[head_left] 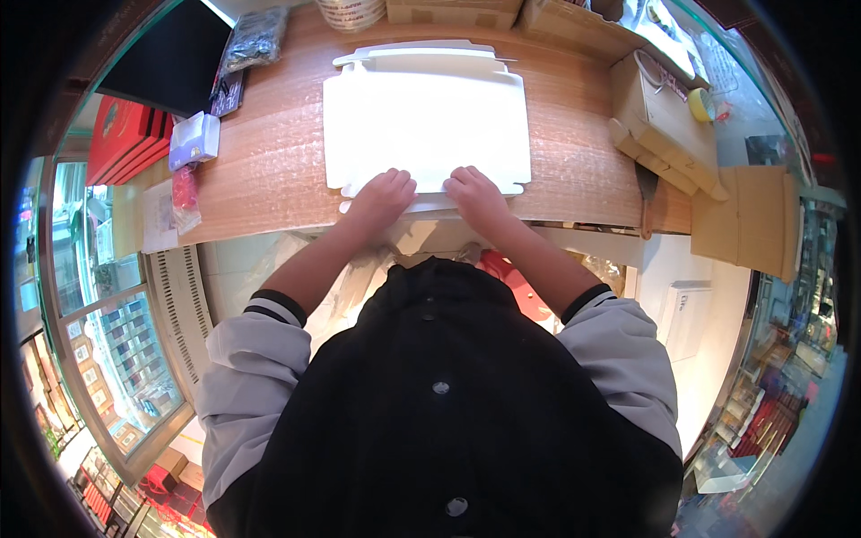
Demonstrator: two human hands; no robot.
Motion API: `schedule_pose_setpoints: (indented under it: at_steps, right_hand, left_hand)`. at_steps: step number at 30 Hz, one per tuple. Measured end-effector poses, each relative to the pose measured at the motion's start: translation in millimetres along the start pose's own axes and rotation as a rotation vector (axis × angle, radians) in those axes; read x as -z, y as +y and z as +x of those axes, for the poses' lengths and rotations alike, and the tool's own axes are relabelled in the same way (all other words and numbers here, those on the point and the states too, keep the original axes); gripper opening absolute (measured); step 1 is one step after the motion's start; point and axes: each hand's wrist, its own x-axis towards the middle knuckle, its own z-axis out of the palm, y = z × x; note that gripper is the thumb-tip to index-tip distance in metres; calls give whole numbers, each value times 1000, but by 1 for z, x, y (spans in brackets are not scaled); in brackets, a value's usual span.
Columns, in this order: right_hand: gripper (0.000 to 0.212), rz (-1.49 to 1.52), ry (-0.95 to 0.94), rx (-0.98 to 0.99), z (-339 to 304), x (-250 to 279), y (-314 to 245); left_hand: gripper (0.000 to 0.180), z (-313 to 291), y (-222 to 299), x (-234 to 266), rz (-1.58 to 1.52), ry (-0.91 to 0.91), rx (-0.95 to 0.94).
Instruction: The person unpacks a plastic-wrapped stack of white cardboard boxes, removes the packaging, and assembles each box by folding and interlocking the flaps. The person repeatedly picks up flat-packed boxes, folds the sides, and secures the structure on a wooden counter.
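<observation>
A flat white cardboard box blank [427,121] with notched flaps lies on the wooden table [269,148], its near edge close to the table's front. My left hand [386,195] has its fingers curled over that near edge, left of the middle. A short way to its right, my right hand [477,195] grips the same edge in the same manner. Both thumbs are hidden under or behind the fingers. Along the far side, a white flap [421,56] stands slightly raised.
At the left are red boxes [130,139], a tissue pack [194,139] and a black screen [170,54]. Cardboard boxes [659,117] stand at the right, with a roll of yellow tape [702,105] on them. A dark-bladed scraper [646,197] lies near the front right edge.
</observation>
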Motion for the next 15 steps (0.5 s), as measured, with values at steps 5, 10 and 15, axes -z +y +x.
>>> schedule_pose_setpoints:
  at_steps: [5,10,15]
  right_hand:
    - [3,14,-23,-95,-12,13,16]
    - [17,122,-217,-453,32,18,31]
    - [23,-167,-324,-343,15,-9,77]
  left_hand:
    - [13,-16,-24,-1,-34,-24,106]
    - [17,9,-29,8,60,-159,425]
    - [16,11,-9,-82,-481,-105,666]
